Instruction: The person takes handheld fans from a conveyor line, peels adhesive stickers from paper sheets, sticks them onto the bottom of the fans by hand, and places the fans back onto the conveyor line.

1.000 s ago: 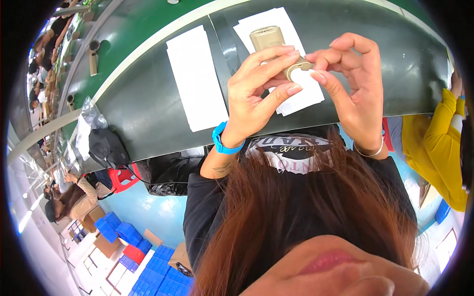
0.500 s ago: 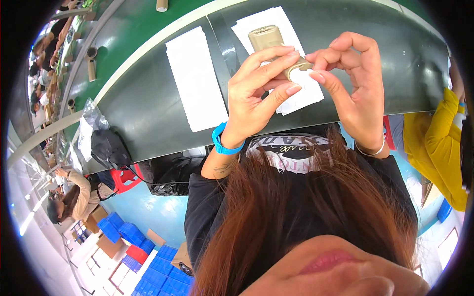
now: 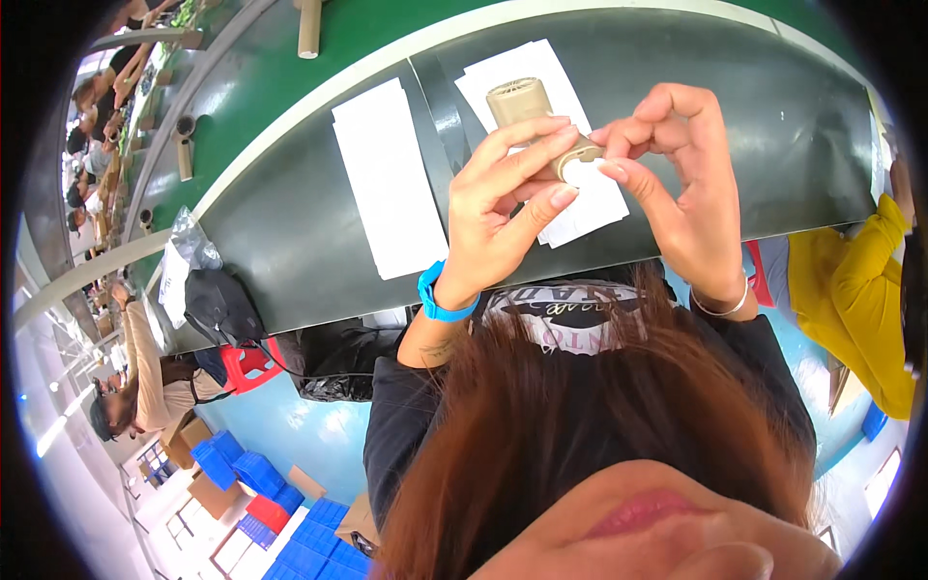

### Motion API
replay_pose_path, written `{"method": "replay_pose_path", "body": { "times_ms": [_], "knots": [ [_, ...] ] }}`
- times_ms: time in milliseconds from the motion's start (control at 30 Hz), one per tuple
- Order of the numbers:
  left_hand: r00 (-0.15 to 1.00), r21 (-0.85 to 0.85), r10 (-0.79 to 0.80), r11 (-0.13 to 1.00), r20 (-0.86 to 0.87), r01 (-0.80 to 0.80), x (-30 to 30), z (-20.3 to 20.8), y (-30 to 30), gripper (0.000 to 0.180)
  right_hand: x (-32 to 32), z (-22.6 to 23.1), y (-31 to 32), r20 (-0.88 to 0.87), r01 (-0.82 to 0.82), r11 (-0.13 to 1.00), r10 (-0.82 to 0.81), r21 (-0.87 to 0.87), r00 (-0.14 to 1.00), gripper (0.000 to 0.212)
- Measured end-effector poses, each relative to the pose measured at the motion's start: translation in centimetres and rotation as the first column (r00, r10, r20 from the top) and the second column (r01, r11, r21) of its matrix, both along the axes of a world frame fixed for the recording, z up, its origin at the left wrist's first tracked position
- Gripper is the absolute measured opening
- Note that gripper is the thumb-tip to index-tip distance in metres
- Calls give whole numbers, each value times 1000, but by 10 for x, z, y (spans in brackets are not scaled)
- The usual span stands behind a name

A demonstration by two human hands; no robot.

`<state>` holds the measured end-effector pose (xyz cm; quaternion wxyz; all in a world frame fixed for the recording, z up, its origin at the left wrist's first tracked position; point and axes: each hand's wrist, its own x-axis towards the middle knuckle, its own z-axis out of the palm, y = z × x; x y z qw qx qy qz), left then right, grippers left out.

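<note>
My left hand [image 3: 503,198], with a blue band at its wrist, is closed around a tan handheld device [image 3: 520,100]. Its oval, vented head points away from me, over the papers. The device's near end is tilted toward my right hand [image 3: 681,184]. There my right thumb and index finger pinch at its rim, with the other fingers curled. A white patch shows at that end; whether it belongs to the device or is paper behind it, I cannot tell. Beneath the device lies a stack of white paper sheets [image 3: 580,222] on the dark table.
Another white paper stack [image 3: 382,184] lies to the left on the dark tabletop [image 3: 735,116]. Beyond a pale rail, a green conveyor [image 3: 242,68] carries tan devices [image 3: 184,155]. A black bag [image 3: 220,307] sits at the left table edge. A person in yellow [image 3: 860,290] is at the right.
The view has shifted slightly, so the table and papers appear lower. Both hands keep their hold at the device, the right fingers barely changed. A tan item on the conveyor shows more fully.
</note>
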<state>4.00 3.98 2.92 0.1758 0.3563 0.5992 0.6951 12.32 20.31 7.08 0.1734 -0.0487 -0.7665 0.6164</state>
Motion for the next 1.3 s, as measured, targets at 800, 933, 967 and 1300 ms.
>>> {"method": "replay_pose_path", "body": {
  "times_ms": [800,933,967,1300],
  "knots": [
    [999,33,32,999,24,-33,-6,-6,9,37,-12,-3,5,-17,-27,1000,27,5,999,39],
    [998,22,41,999,47,-42,-9,-6,12,35,-15,0,7,6,-13,1000,13,19,1000,39],
    [997,23,46,999,59,-47,-8,-7,13,33,-16,-1,7,-4,-14,999,15,34,1000,39],
    [987,23,117,993,110,-120,-2,-2,22,28,-16,4,8,-13,29,980,-27,199,1000,40]
  ]
}}
